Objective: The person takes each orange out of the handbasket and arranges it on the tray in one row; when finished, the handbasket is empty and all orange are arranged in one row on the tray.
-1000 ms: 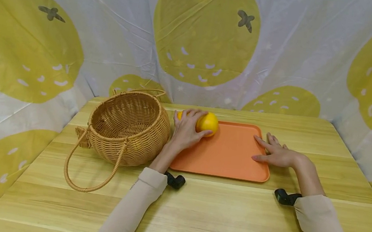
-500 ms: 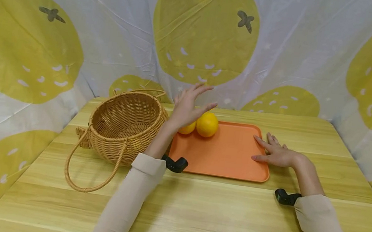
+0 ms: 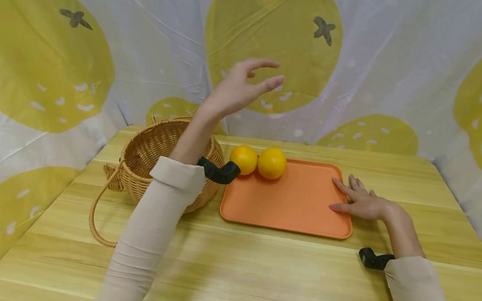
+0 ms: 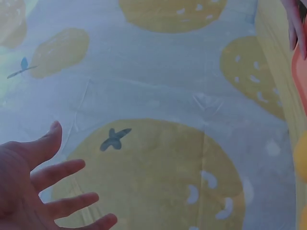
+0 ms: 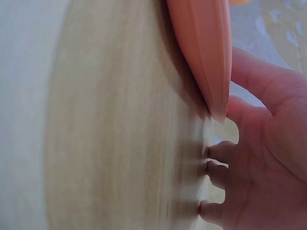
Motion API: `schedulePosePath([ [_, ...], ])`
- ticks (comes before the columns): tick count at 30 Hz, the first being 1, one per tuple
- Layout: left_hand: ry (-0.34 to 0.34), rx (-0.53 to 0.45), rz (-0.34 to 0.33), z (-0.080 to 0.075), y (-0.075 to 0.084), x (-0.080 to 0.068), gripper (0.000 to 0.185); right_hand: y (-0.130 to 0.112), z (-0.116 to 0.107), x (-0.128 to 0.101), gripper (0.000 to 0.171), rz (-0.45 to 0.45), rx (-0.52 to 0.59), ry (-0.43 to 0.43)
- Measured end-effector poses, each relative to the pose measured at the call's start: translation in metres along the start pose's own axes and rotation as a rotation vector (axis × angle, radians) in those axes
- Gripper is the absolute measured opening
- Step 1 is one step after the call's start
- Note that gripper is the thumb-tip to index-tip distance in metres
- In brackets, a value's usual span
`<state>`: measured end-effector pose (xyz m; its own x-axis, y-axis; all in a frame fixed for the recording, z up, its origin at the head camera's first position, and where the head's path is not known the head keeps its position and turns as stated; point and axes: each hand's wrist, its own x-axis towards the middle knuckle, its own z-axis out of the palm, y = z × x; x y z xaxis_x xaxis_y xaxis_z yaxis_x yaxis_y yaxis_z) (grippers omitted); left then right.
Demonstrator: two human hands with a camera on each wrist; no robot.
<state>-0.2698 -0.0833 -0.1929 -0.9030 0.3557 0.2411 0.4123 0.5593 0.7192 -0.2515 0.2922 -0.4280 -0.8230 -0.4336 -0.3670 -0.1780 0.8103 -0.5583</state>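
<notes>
Left hand (image 3: 239, 87) now lifted high off the oranges, above the basket (image 3: 154, 160), grip slack, fingers spread, empty. Two oranges (image 3: 258, 161) left touching at far left corner of tray (image 3: 288, 206). Right hand (image 3: 361, 203) unmoved, flat, fingers straight, on tray's right edge and worktop (image 3: 253, 272).

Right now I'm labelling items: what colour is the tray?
Orange tray, clearest in the head view.

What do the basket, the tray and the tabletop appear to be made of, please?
The basket looks like woven wicker or rattan: tan strands in a visible weave, with looped handles. The tray seems to be moulded plastic, uniformly orange and matte, with a rounded raised rim. The tabletop shows pale wood grain in long planks, though it could be laminate.
</notes>
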Motion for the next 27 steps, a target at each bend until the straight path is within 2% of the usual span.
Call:
schedulePosePath([
  [3, -0.045, -0.042, -0.060, -0.022, -0.004, -0.005, 0.050, -0.007, -0.001, -0.005, 0.110, -0.008, 0.012, -0.003],
  [5, -0.075, -0.063, -0.082, -0.037, -0.014, -0.008, 0.048, -0.016, -0.004, -0.012, 0.104, -0.013, 0.024, -0.008],
  [9, -0.129, -0.010, -0.130, -0.063, -0.043, -0.021, 0.045, -0.029, -0.008, -0.018, 0.098, -0.013, 0.022, -0.015],
  [16, -0.202, 0.047, -0.300, -0.097, -0.090, -0.051, 0.047, -0.034, -0.011, -0.021, 0.097, -0.005, 0.007, -0.024],
  [18, -0.231, 0.058, -0.311, -0.102, -0.100, -0.056, 0.046, -0.032, -0.010, -0.020, 0.098, -0.008, 0.014, -0.025],
  [22, -0.322, 0.070, -0.286, -0.106, -0.119, -0.061, 0.041, -0.028, -0.009, -0.020, 0.099, -0.009, 0.024, -0.021],
  [27, -0.553, 0.125, -0.245, -0.104, -0.138, -0.057, 0.039, -0.026, -0.010, -0.023, 0.100, -0.010, 0.035, -0.018],
])
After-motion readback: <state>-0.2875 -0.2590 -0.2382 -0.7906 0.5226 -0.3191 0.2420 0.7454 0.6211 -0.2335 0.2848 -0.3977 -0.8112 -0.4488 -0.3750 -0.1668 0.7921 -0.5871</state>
